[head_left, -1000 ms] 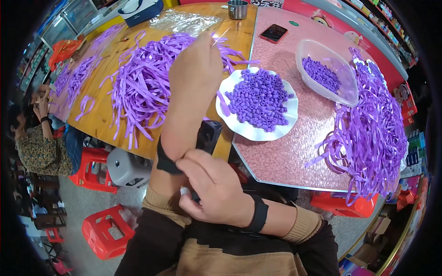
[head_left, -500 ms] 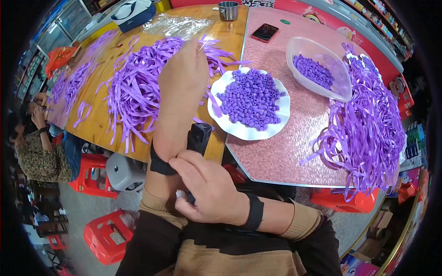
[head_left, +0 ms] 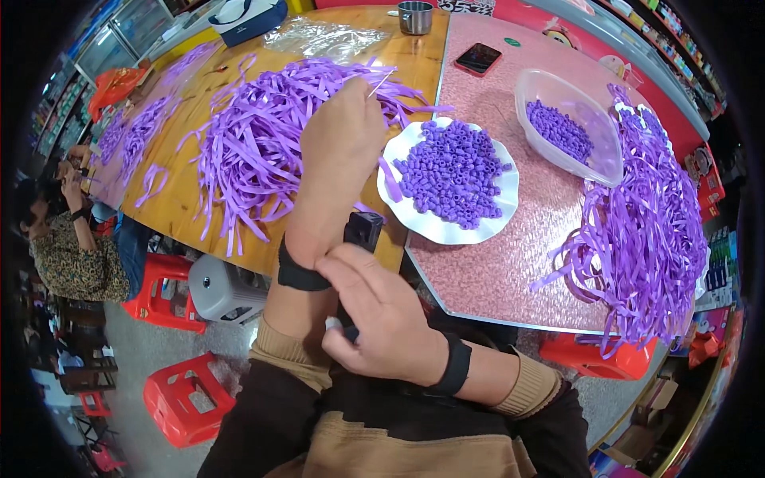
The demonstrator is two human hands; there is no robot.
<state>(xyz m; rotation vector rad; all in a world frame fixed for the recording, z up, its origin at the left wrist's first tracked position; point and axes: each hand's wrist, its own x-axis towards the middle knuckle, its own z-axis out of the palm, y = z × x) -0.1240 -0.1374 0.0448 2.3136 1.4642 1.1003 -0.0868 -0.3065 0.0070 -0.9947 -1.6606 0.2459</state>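
Observation:
My left hand [head_left: 343,131] is raised over the heap of purple ribbons [head_left: 255,143], closed round a thin needle-like stick [head_left: 382,82] whose end pokes out. A black wristband [head_left: 301,267] circles that wrist, and a black block-shaped device [head_left: 363,229] shows beside it. My right hand [head_left: 386,319] is bent in toward the left wrist, its fingertips gripping the wristband's edge. Something dark shows between its thumb and fingers, partly hidden. Just right of the left hand, a white scalloped plate [head_left: 440,231] holds a pile of small purple tube beads [head_left: 454,175].
Further right are a clear plastic tub [head_left: 610,163] of beads and a ribbon bundle [head_left: 653,239] hanging over the table edge. A phone [head_left: 478,59], metal cup [head_left: 415,17] and plastic bag [head_left: 319,40] lie behind. Stools [head_left: 190,401] stand below; another person [head_left: 76,247] sits at left.
The whole view has shifted, so the table and both hands appear slightly further right. My hands keep almost the same pose, and more of the thin stick shows beyond the left fingers.

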